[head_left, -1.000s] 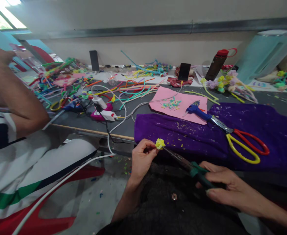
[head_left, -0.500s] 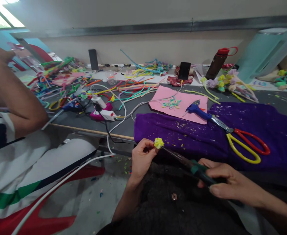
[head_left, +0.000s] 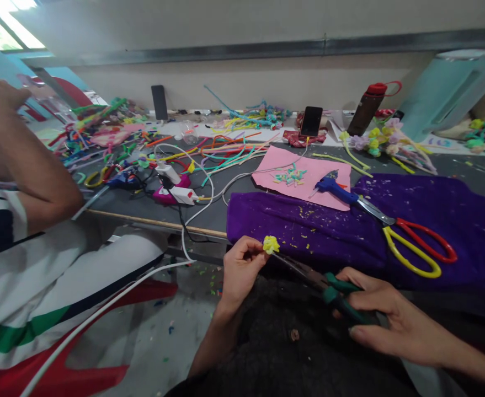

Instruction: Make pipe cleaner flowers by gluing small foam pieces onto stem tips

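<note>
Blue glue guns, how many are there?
2: the right glue gun, partly on the pink sheet; the left glue gun, near someone's elbow. Others may be hidden.

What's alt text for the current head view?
Left hand pinches a small yellow puff; right hand holds green-handled scissors, tips close to it. Beyond, red-and-yellow-handled scissors lie on purple cloth and a blue glue gun on pink paper. Another person's arm shows at left.
</note>
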Tool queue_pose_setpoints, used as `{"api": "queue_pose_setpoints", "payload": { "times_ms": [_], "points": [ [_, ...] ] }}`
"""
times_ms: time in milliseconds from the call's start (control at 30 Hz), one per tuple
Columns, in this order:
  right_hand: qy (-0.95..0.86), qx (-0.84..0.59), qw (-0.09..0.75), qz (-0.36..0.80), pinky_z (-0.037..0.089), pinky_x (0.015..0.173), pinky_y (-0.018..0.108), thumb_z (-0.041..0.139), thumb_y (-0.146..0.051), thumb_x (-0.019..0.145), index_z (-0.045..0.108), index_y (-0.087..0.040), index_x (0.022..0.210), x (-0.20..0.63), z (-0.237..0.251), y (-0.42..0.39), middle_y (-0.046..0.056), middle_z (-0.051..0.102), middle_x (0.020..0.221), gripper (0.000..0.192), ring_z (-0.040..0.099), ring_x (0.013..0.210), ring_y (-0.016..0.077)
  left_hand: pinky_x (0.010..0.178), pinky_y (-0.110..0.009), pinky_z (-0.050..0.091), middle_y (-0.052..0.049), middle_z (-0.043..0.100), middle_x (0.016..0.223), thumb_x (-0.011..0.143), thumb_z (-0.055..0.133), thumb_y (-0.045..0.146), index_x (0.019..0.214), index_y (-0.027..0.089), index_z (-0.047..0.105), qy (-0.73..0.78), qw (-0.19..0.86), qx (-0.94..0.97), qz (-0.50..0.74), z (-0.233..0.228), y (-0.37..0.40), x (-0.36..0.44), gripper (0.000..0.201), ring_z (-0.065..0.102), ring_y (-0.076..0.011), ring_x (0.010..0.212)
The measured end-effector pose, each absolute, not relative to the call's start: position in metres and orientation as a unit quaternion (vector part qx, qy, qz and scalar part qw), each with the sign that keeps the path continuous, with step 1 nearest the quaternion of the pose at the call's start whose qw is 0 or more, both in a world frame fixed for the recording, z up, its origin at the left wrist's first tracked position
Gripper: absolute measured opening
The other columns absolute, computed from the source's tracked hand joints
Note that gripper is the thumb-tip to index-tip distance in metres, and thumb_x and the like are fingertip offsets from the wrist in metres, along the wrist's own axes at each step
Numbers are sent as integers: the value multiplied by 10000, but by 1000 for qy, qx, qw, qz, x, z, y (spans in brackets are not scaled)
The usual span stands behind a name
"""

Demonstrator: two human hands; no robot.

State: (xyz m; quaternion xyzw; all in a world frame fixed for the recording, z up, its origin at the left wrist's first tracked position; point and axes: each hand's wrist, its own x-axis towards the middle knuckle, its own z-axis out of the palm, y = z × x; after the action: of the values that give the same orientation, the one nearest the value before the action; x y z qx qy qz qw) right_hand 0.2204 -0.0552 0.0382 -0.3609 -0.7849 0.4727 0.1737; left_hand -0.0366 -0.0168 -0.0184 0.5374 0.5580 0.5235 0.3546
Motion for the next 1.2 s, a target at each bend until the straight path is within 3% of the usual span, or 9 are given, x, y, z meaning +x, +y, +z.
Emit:
{"api": "queue_pose_setpoints", "payload": {
  "times_ms": [500,867,1200],
  "points": [
    [-777,-357,167,490,437,701,314,519,-320,817,636,-183,777,221,32,-56,45,523,873,183,506,808,170,497,-186,339,32,535,657,686,632,209,684,170,592,566,291,585,503,-18,-19,-36,56,432,-73,533],
    [-692,-358,155,607,378,666,297,524,-480,776,683,-201,851,225,28,-51,39,540,876,329,497,779,169,499,-195,336,20,543,658,683,641,247,674,170,599,564,298,570,518,-18,-19,-34,89,427,-80,538],
    [-620,-369,164,673,370,754,333,545,-487,731,703,-170,800,225,37,-47,43,566,843,360,507,836,207,500,-194,340,22,543,670,689,639,234,675,172,587,569,257,577,527,-18,-20,-32,82,437,-76,542]
  ]
}}
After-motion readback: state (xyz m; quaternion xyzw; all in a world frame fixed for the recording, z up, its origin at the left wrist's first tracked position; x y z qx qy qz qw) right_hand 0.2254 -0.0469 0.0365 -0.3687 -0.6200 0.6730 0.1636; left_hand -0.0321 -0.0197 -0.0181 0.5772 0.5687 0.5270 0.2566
